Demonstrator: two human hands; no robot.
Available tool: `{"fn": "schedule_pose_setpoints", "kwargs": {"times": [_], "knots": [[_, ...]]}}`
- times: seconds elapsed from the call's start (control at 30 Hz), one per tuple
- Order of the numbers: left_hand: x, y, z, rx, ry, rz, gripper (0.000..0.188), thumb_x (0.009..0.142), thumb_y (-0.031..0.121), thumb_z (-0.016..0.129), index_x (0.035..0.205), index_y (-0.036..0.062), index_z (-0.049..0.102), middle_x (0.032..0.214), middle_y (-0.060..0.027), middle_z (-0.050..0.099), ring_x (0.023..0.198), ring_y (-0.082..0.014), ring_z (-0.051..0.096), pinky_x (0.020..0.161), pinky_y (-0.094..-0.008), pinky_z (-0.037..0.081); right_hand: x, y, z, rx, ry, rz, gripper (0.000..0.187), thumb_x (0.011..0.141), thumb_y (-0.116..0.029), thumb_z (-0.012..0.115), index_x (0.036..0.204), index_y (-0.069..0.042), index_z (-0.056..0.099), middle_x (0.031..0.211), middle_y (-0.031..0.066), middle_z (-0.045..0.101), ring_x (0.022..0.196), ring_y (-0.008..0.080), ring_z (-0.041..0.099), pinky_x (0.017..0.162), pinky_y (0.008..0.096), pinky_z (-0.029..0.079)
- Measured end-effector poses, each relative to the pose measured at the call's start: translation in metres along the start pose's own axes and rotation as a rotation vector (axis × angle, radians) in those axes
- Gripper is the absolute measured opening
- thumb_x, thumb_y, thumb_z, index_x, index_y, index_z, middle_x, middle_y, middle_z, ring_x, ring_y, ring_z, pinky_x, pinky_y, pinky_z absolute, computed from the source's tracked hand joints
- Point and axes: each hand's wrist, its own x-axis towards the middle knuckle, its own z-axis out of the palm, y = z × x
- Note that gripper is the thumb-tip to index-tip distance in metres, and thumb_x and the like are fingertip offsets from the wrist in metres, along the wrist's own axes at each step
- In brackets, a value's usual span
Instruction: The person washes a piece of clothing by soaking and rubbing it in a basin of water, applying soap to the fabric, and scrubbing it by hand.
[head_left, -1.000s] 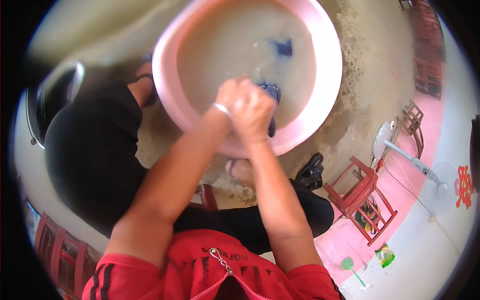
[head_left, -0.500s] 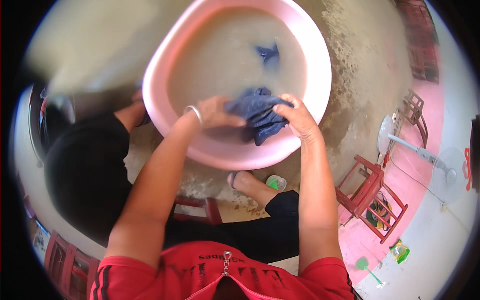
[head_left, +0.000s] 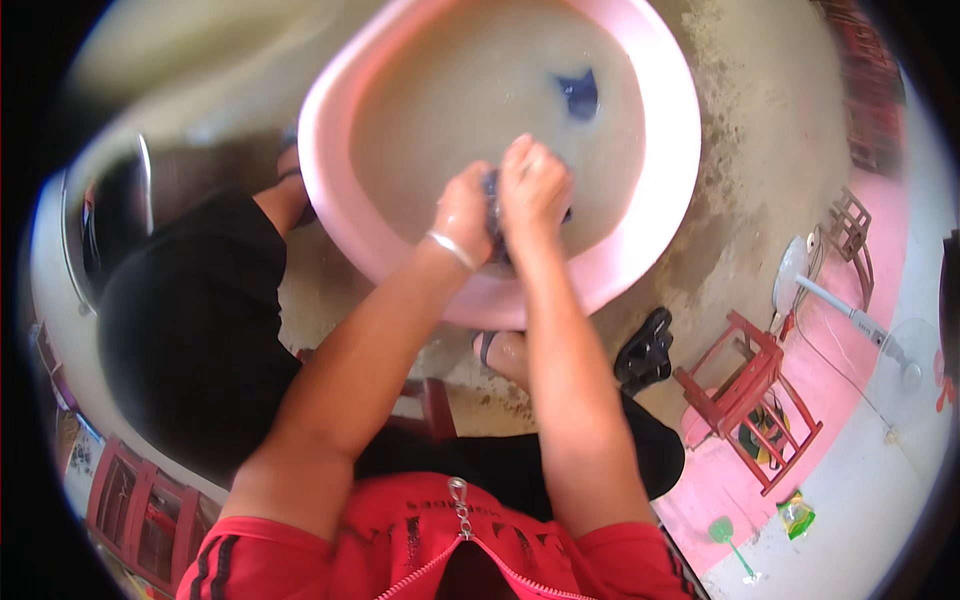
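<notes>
Between my hands, over the near part of a large pink basin (head_left: 328, 165), is a bunched dark blue cloth (head_left: 493, 205), mostly hidden by my fingers. My left hand (head_left: 465, 210), with a pale bangle at the wrist, is closed on its left side. Pressed close beside it, my right hand (head_left: 536, 190) is closed round the same cloth. Cloudy greyish water (head_left: 430, 110) fills the basin. Another piece of dark blue cloth (head_left: 579, 95) floats in it, farther off to the right.
At the right stands a red wooden stool (head_left: 745, 385), with a standing fan (head_left: 850, 315) beyond it. A black shoe (head_left: 645, 350) lies between basin and stool. A green fly swatter (head_left: 725, 533) and a green-yellow packet (head_left: 796, 515) rest on the floor. Red chairs (head_left: 140, 515) are at lower left.
My hands have come together, and the cloth spread between them is now bunched up. My right hand moved left. The view has shifted, and the black shoe has come into sight.
</notes>
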Motion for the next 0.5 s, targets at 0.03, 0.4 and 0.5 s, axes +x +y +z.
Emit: {"fn": "schedule_pose_setpoints", "kwargs": {"times": [0.03,0.4,0.5], "knots": [[-0.030,0.007,0.020,-0.061,0.046,-0.129,0.017,0.091,0.018,0.048,0.077,0.0136,0.057,0.062,0.0010,0.051,0.054,-0.0145,0.051,0.052,-0.0320,0.044,0.008,0.015,-0.006,0.024,-0.025,0.134,0.027,0.086,-0.023,0.058,0.066,-0.005,0.059,0.065,0.0189,0.060,0.059,0.0387,0.060,0.054,0.0444,0.047],[-0.028,0.049,0.006,0.066,-0.119,-0.450,0.027,0.088,0.030,0.052,0.080,0.0069,0.063,0.075,-0.0095,0.066,0.062,-0.0239,0.064,0.062,-0.0392,0.056,0.022,0.022,0.004,-0.050,-0.189,0.207,0.049,0.093,-0.041,0.047,0.076,0.002,0.063,0.077,0.0266,0.063,0.076,0.0438,0.061,0.071,0.0488,0.047],[0.004,0.079,-0.034,0.023,-0.192,-0.408,0.033,0.088,0.035,0.058,0.090,0.0038,0.067,0.088,-0.0147,0.070,0.075,-0.0261,0.068,0.073,-0.0393,0.057,0.032,0.009,-0.029,0.185,-0.791,0.500,0.069,0.090,-0.058,0.053,0.107,0.008,0.063,0.112,0.0229,0.064,0.110,0.0263,0.057,0.098,0.0352,0.040]]}}
